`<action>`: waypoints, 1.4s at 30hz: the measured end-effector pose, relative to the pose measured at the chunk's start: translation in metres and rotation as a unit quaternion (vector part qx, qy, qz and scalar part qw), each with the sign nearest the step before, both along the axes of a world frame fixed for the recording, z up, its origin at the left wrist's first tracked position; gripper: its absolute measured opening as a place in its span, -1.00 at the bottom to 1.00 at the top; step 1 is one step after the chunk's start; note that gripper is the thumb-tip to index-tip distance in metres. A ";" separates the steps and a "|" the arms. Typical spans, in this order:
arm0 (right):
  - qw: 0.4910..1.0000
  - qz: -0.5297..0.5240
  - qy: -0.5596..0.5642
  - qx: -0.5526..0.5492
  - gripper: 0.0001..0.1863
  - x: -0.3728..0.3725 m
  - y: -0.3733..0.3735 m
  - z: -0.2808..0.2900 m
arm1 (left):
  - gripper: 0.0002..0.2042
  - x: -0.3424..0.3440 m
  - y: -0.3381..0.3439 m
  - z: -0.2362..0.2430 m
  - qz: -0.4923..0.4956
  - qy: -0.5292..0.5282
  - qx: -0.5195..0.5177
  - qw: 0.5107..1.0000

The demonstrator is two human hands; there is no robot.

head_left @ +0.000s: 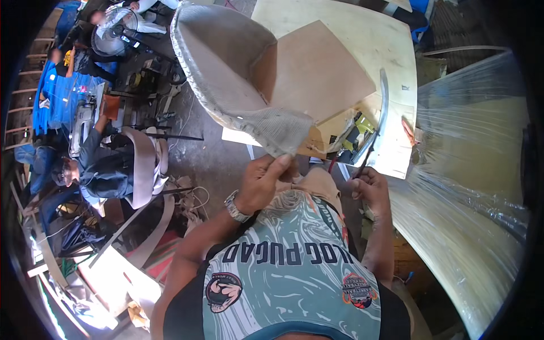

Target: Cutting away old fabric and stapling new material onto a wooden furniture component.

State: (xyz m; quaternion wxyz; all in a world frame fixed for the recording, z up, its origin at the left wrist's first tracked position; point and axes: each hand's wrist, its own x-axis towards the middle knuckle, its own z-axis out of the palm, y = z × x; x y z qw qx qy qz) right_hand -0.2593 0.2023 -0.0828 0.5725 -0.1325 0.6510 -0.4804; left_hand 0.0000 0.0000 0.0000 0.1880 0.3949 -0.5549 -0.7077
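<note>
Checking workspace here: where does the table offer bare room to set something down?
Bare wood runs between the brown board and the far edge of the table. The brown board's right part is bare too. It's crowded at the near edge, around the green packet, close to the right hand.

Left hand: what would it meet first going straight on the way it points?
The left hand would likely push into the ribbed grey flap of the curved shell, whose corner it pinches; depth beyond is unclear.

Beyond the grey floor stands a fan.
</note>
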 end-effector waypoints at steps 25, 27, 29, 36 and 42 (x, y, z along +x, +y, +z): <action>0.686 0.297 0.638 -0.187 -0.43 -0.013 -0.074 0.061 | -0.67 -0.053 0.030 0.057 0.130 -0.096 -0.162 0.974; 0.673 0.298 0.646 -0.200 -0.44 -0.009 -0.086 0.065 | -0.66 -0.055 0.030 0.058 0.136 -0.105 -0.164 0.971; 0.658 0.299 0.656 -0.219 -0.45 -0.010 -0.095 0.073 | -0.65 -0.057 0.030 0.060 0.140 -0.122 -0.166 0.969; 0.633 0.345 0.628 -0.293 -0.61 -0.022 -0.088 0.093 | -0.63 -0.060 0.030 0.058 0.151 -0.096 -0.148 0.973; 0.647 0.339 0.631 -0.262 -0.59 -0.022 -0.093 0.088 | -0.64 -0.054 0.032 0.056 0.145 -0.086 -0.120 0.978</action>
